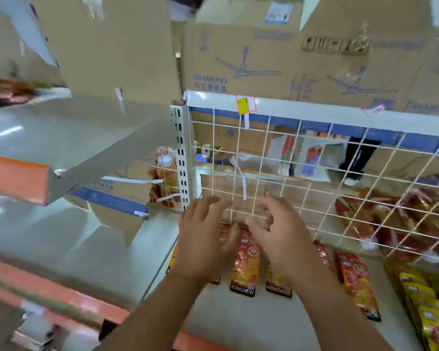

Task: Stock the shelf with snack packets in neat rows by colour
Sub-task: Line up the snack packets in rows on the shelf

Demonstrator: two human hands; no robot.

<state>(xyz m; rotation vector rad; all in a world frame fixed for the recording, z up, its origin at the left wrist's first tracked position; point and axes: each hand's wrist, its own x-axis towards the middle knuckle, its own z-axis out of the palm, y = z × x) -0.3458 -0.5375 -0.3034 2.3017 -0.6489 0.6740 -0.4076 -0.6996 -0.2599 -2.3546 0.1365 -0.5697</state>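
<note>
**My Hands Over the Orange Packets**

My left hand and my right hand hung just over the shelf, close together. The fingers of my left hand were straight and spread, holding nothing. The fingers of my right hand were bent a little and loose. I think they held nothing too, but it was blurry there.

Under and between my hands lay the orange packets, flat, side by side, with their tops toward the far wire grid. I guess my hands were there to nudge them straight. To the right lay the red packets, then the yellow packets, so each colour had its own row.

Past the grid was a messy heap of reddish bags. Big cardboard boxes stood far off. I could not see inside them.
</note>
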